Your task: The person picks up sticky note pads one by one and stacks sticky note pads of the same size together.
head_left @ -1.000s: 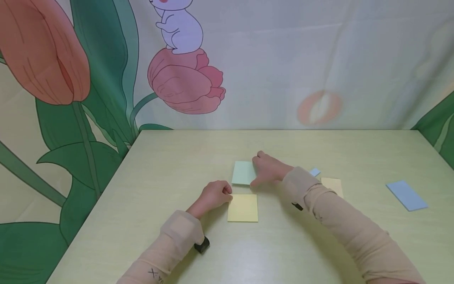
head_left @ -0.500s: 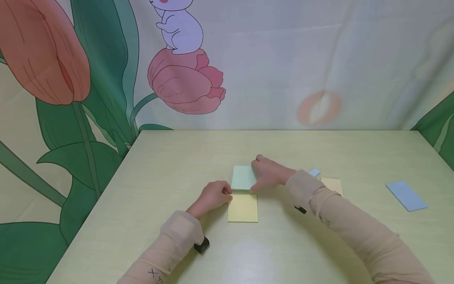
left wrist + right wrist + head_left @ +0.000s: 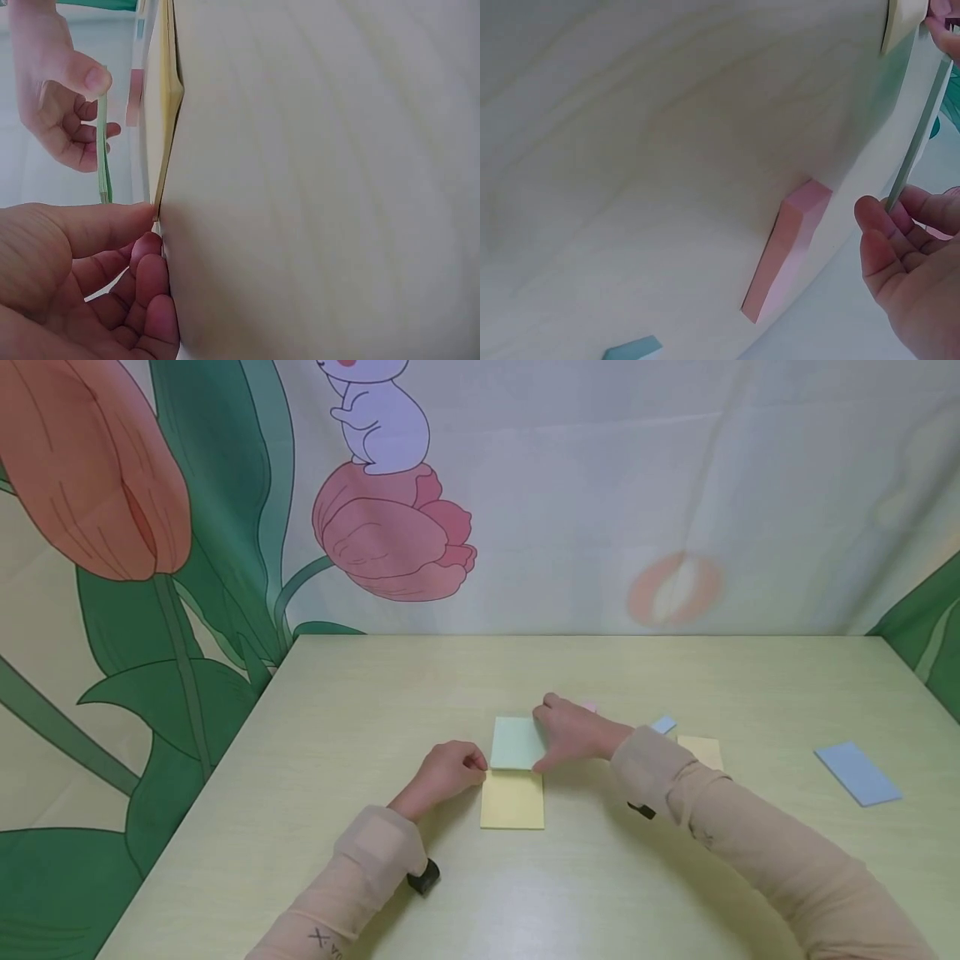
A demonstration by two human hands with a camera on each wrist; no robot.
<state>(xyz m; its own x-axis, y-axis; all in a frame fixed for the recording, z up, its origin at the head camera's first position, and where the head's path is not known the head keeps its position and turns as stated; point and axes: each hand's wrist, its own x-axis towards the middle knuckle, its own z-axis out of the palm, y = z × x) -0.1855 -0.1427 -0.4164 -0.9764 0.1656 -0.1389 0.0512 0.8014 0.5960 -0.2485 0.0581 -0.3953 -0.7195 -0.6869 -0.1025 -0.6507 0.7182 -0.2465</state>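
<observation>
A yellow sticky note pad (image 3: 513, 802) lies flat on the table in the head view. My left hand (image 3: 447, 770) is at its far left corner, thumb and fingertips pinching the edge (image 3: 157, 206) in the left wrist view. Just beyond it, a light green sticky note pad (image 3: 514, 743) is gripped by my right hand (image 3: 576, 732) along its right side. Both wrist views show the green pad (image 3: 921, 124) raised off the table; in the head view its near edge overlaps the yellow pad's far edge.
To the right lie a small blue pad (image 3: 663, 725), a pale yellow pad (image 3: 701, 752) partly behind the right sleeve, and a larger blue pad (image 3: 858, 773). A pink pad (image 3: 784, 251) sits below the right hand. A printed cloth (image 3: 562, 510) hangs behind the table.
My right hand has brought the green pad toward me, closing the gap to the yellow pad. The pink pad now peeks out behind that hand. My left hand has hardly moved.
</observation>
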